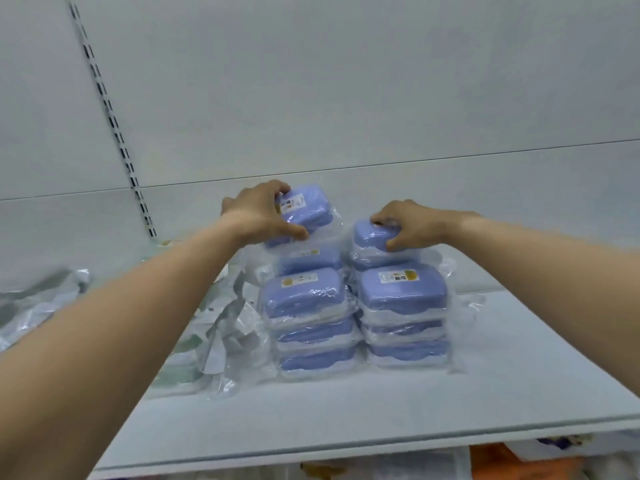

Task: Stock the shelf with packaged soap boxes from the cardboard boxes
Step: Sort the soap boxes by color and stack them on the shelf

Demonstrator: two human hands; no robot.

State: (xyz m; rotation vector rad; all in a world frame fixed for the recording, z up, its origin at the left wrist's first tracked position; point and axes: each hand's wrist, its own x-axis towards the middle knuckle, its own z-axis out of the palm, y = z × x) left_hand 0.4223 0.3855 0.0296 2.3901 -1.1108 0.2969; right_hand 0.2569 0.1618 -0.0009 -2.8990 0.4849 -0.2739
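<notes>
We see a stocker mid-job at a white shelf (485,393), both arms stretched toward a cluster of blue soap boxes in clear plastic wrap at the centre of the board. The left hand (263,216) curls thumb and fingers around a wrapped soap box (308,211), holding it tilted above the rear left stack at about 11 o'clock of the cluster. The right hand (412,225) grips a second wrapped box (372,237) from above, fingers bent over its far edge and thumb on the near edge, on top of the rear right stack at about 1 o'clock.

We judge the stocking partly done. Two front stacks already stand side by side: the front left stack (308,327) and the front right stack (403,317), each three boxes high as far as we can count, with rear stacks rising behind them. The two boxes in hand are not yet released. Most of the shelf's width, toward 3 o'clock, holds nothing yet, so plenty appears left to do. No cardboard boxes are in view, so we cannot tell how much stock remains.

At 9 o'clock of the cluster lies a heap of crumpled clear wrapping (221,323), possibly over pale green goods, though blur makes that uncertain. Behind the shelf rises a plain white back panel (346,81) with a slotted upright rail (114,126) at 10 o'clock. Below the shelf's front lip, at 5 o'clock, orange packaging (502,462) shows on a lower level.
</notes>
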